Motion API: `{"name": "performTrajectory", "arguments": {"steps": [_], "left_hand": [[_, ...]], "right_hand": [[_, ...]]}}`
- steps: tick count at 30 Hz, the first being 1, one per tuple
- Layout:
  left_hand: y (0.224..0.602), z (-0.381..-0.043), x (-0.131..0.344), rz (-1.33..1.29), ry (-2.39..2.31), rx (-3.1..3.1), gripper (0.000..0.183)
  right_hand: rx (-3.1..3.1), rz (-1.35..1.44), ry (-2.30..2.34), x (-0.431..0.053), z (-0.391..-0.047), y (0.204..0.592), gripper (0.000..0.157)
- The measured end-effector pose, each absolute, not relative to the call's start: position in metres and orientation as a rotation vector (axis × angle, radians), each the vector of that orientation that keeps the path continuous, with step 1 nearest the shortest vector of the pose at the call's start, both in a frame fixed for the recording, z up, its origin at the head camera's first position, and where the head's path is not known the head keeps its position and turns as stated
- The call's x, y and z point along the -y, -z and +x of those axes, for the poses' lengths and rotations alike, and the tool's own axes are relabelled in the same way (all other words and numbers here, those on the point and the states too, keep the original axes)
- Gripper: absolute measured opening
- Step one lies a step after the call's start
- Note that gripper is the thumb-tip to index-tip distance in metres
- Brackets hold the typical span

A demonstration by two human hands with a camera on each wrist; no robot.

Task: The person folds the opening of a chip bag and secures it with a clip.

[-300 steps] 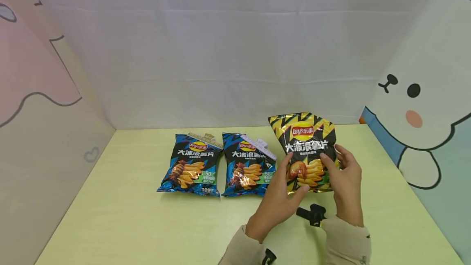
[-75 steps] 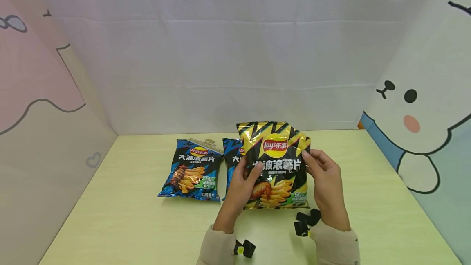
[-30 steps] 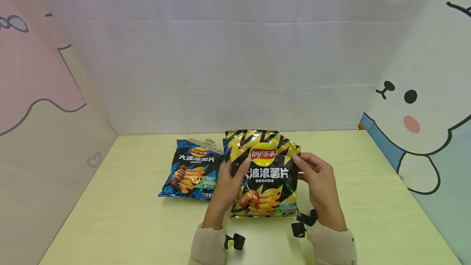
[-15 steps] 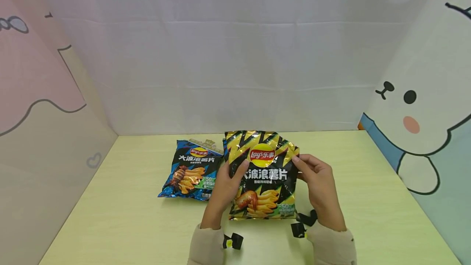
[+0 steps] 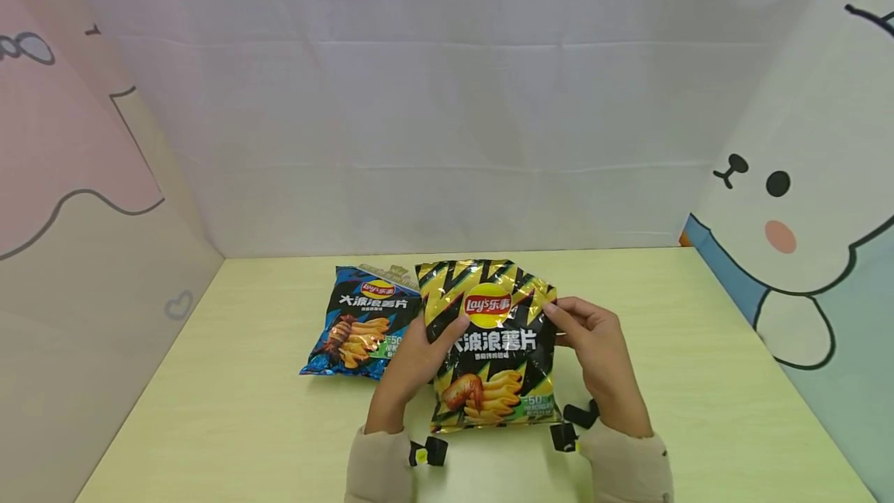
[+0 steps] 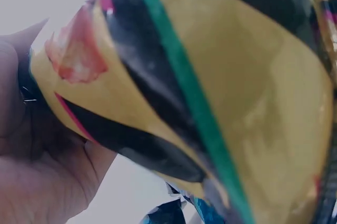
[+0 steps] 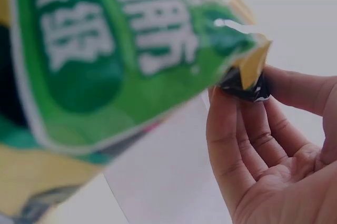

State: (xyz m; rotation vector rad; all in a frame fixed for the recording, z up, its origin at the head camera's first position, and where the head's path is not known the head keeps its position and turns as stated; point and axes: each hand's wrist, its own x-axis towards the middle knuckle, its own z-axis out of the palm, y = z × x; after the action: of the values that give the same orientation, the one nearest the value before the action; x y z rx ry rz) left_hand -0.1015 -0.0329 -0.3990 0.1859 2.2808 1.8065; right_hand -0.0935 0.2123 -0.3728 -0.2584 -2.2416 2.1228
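Both hands hold up a yellow and black bag of potato chips [image 5: 497,375], its printed front toward the head camera. At the left side of the bag, my left hand [image 5: 414,359] grips it, thumb across the front and the other fingers behind. My right hand [image 5: 590,336] pinches the right edge; the right wrist view shows thumb and fingertips [image 7: 253,109] on a crimped bit of foil. The bag's upper right corner slants off. Close behind the left hand lies a blue and black chip bag [image 5: 359,324].
A pale clip [image 5: 391,276] sits across the blue bag's top right corner. The light wood table [image 5: 230,410] is bounded by a white cloth backdrop [image 5: 447,138] and printed side panels. Black wrist mounts [image 5: 436,451] stick out by both sleeves.
The yellow bag has come from the right to the middle and nearer, both hands with it. It now hides the second clipped blue bag. In the last half second it dropped slightly and shifted left.
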Motion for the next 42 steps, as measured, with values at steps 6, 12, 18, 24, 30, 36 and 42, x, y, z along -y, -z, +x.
{"name": "performTrajectory", "arguments": {"steps": [6,12,18,24,30,36,42], "left_hand": [[0.401,-0.103,0.037,0.189,-1.749,-2.316,0.060],[0.404,-0.105,0.040,0.212,-1.739,-2.317,0.056],[0.405,-0.104,0.041,0.196,-1.703,-2.300,0.060],[0.406,-0.105,0.042,0.155,-1.695,-2.293,0.055],[0.403,-0.105,0.041,0.142,-1.731,-2.285,0.052],[0.400,-0.105,0.040,0.119,-1.809,-2.273,0.044],[0.395,-0.106,0.041,0.079,-1.863,-2.398,0.038]], "right_hand": [[2.258,-0.245,-2.119,-0.212,-0.094,0.374,0.025],[2.265,-0.214,-2.137,-0.212,-0.094,0.377,0.025],[2.279,-0.217,-2.150,-0.213,-0.095,0.379,0.023],[2.298,-0.198,-2.156,-0.213,-0.095,0.381,0.023],[2.305,-0.171,-2.142,-0.212,-0.095,0.382,0.026],[2.333,-0.155,-2.112,-0.213,-0.096,0.383,0.027],[2.341,-0.156,-2.105,-0.213,-0.096,0.385,0.029]]}}
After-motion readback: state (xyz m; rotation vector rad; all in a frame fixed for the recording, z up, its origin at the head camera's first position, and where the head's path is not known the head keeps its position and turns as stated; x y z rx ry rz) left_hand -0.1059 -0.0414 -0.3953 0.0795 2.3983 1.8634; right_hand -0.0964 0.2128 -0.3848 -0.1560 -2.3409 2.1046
